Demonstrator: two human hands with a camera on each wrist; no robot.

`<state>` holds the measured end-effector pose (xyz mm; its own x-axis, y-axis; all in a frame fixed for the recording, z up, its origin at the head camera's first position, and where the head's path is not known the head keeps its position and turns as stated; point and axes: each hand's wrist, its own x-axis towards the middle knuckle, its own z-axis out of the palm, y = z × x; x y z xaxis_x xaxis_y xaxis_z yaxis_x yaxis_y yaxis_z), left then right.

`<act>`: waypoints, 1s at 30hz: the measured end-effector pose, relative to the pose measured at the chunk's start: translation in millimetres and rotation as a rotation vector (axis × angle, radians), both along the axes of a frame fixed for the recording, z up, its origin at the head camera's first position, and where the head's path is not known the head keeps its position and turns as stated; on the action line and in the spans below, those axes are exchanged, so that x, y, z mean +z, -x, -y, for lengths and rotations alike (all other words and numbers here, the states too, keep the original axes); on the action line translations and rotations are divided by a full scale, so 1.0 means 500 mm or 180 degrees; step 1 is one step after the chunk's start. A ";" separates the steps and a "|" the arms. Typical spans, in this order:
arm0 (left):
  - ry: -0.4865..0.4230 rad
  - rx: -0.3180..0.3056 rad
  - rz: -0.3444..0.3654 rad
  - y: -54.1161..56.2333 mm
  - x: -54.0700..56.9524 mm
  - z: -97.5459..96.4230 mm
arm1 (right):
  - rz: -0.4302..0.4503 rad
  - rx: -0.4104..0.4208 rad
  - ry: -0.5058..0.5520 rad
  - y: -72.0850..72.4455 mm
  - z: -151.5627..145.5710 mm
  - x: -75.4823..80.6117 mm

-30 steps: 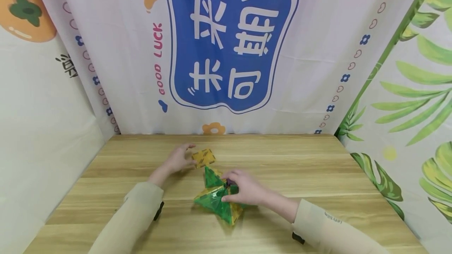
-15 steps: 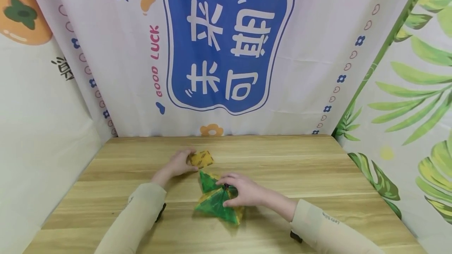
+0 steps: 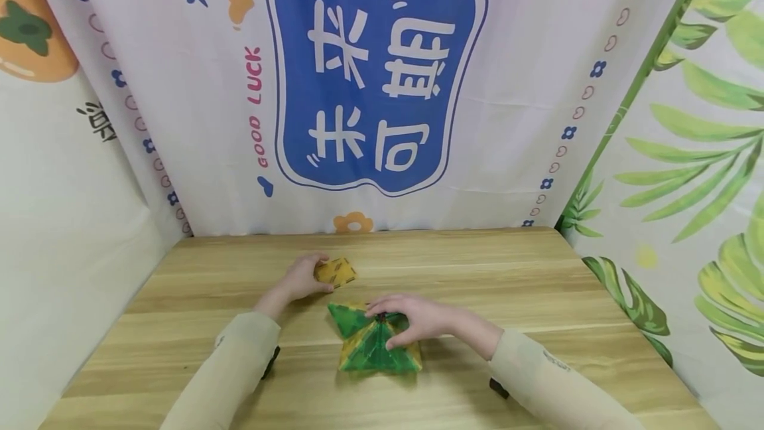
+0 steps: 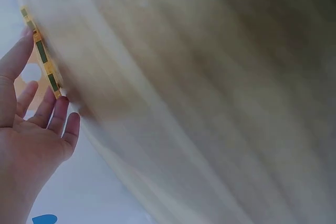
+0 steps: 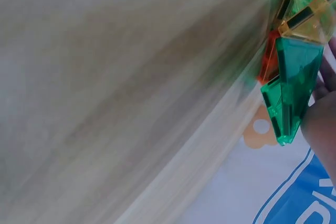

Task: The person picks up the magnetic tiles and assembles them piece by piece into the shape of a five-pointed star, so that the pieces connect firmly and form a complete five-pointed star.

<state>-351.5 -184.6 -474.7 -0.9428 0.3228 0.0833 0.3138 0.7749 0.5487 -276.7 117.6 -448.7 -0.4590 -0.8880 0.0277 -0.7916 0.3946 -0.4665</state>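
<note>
Between the thumb and fingers of my left hand (image 3: 300, 278) is a flat yellow magnetic tile (image 3: 337, 273) near the back of the table. The left wrist view shows this tile edge-on, gripped at its ends by the hand (image 4: 31, 142). My right hand (image 3: 418, 319) holds a star-like structure of green and yellow magnetic tiles (image 3: 380, 352) from above, fingers and thumb around its peak. Something dark at the peak is partly hidden under the fingers. In the right wrist view the tile structure (image 5: 300, 72) also has a red-orange piece, and only part of the hand shows.
Both hands work over a wood-grain table (image 3: 507, 284). Behind it hangs a printed cloth backdrop (image 3: 513, 85), with a leaf-patterned cloth (image 3: 692, 171) at the right and a pale one at the left.
My left fingers have closed on the yellow tile, which was beside the hand before. The right hand has turned the tile structure, so a green face now points toward me.
</note>
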 end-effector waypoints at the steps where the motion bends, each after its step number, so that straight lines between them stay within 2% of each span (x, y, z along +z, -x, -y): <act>1: -0.0027 -0.0008 0.0012 0.000 0.000 0.001 | 0.0009 0.0044 -0.0005 0.003 0.000 0.000; 10: -0.0167 0.0082 0.0129 0.003 0.007 -0.006 | 0.0068 0.0267 -0.0038 0.019 0.000 0.003; 17: -0.0229 0.0142 0.0248 0.007 0.022 -0.013 | 0.0103 0.0450 0.0064 0.037 0.000 0.002; 21: -0.0313 0.0118 0.0170 0.007 0.024 -0.010 | 0.0147 0.0511 0.0069 0.041 0.000 0.001; 24: -0.0351 0.0089 0.0111 0.006 0.026 -0.008 | 0.0156 0.0542 0.0079 0.045 0.000 0.001; 30: -0.0615 0.0151 0.0298 -0.004 0.051 -0.013 | 0.0267 0.0443 0.0198 0.047 -0.006 0.006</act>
<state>-349.4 -178.1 -449.1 -0.9631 0.2644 0.0507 0.2202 0.6652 0.7135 -300.0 120.6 -445.5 -0.3347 -0.9409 0.0515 -0.7939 0.2522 -0.5533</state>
